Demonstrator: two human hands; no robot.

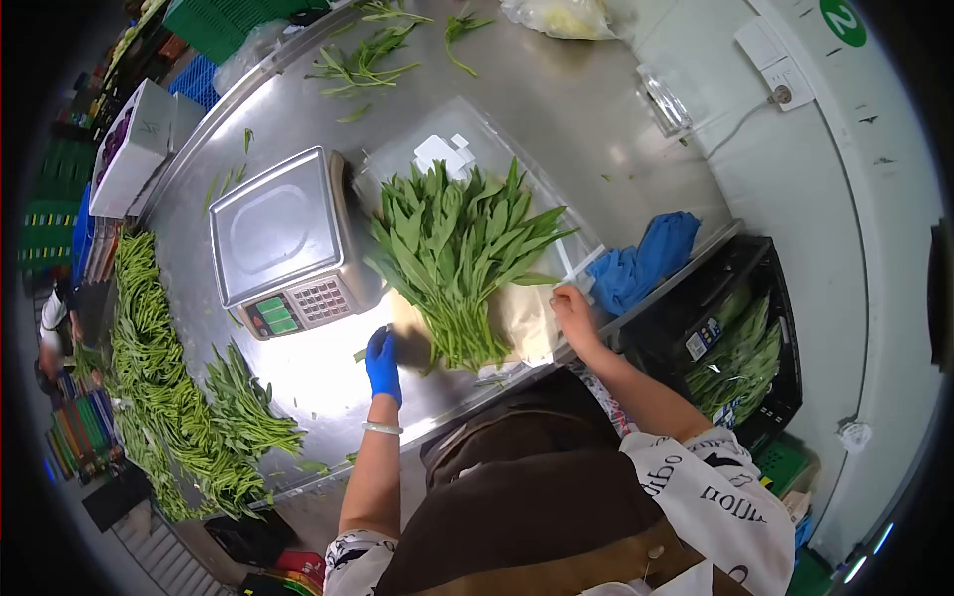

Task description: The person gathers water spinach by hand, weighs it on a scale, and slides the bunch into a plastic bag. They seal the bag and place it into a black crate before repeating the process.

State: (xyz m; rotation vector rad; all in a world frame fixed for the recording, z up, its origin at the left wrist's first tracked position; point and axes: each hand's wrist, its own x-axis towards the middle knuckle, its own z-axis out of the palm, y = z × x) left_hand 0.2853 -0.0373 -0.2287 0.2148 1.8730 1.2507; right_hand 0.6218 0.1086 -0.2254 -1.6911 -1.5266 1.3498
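Note:
A bundle of leafy green stems [452,238] lies on clear plastic film and brown paper [527,318] on the metal table, its cut ends toward me. My left hand [383,366], in a blue glove, is just left of the stem ends and apart from them; its fingers are pressed together, and what they hold, if anything, is hidden. My bare right hand [572,306] is at the right edge of the paper and film, fingers curled together; what they grip is too small to make out. A digital scale [283,238] stands left of the bundle.
A long heap of green stems [164,387] lines the left table edge, with a smaller pile [243,407] beside it. A blue cloth or bag [646,263] lies at the right. A black crate [740,348] of bagged greens stands beyond the right edge. Loose leaves [373,60] lie at the far side.

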